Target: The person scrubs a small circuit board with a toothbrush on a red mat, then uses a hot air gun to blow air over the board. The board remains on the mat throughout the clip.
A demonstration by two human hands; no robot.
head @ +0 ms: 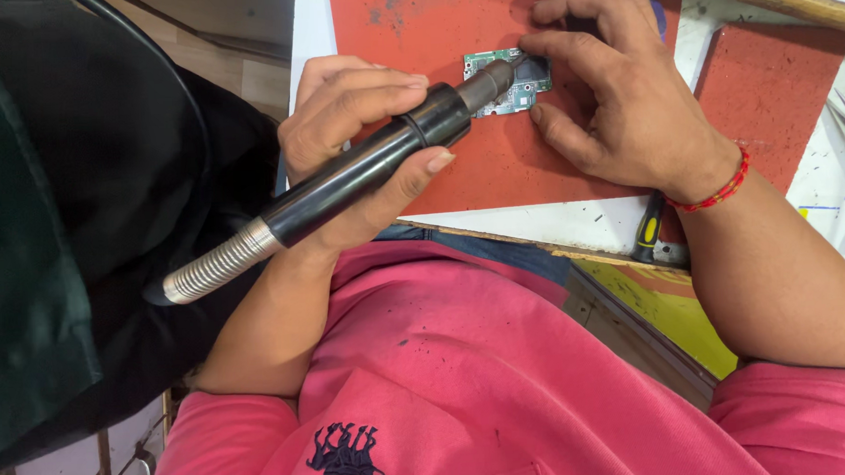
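Gripping one hot-air wand (346,179) (one circuit board (520,82) pinned), two hands.

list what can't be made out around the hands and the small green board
Head view, the only one:
- Black hot-air handpiece nozzle tip: its contact with the small green circuit board is unclear.
- Board's right edge: under the right hand.
- Yellow-and-black screwdriver: tip behind the forearm.
- Board components: too small.

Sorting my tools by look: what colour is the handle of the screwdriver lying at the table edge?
Black and yellow screwdriver handle, seen in the head view.
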